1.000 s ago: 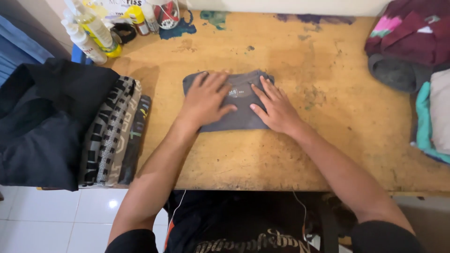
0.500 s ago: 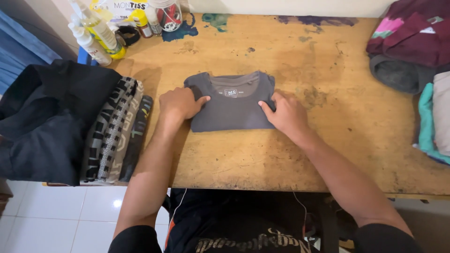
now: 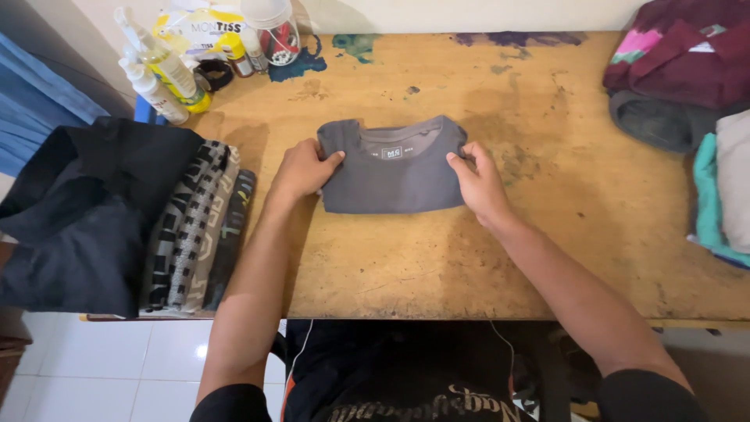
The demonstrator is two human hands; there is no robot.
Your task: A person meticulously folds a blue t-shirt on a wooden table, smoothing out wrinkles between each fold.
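A folded grey T-shirt (image 3: pixel 391 172) lies in the middle of the worn wooden table (image 3: pixel 437 258), collar toward the far side. My left hand (image 3: pixel 301 170) grips its left edge, thumb on top of the cloth. My right hand (image 3: pixel 478 181) pinches its right edge near the sleeve fold. Both forearms reach in from the near side of the table.
A stack of folded patterned clothes (image 3: pixel 199 227) and a black garment (image 3: pixel 74 211) lie at the left. Spray bottles (image 3: pixel 156 74) and small containers (image 3: pixel 266 31) stand at the far left corner. Maroon, grey and teal clothes (image 3: pixel 687 86) are piled at the right.
My hands have slid from lying flat on top of the shirt to its two side edges and now grip them. The shirt's collar and label have come into view.
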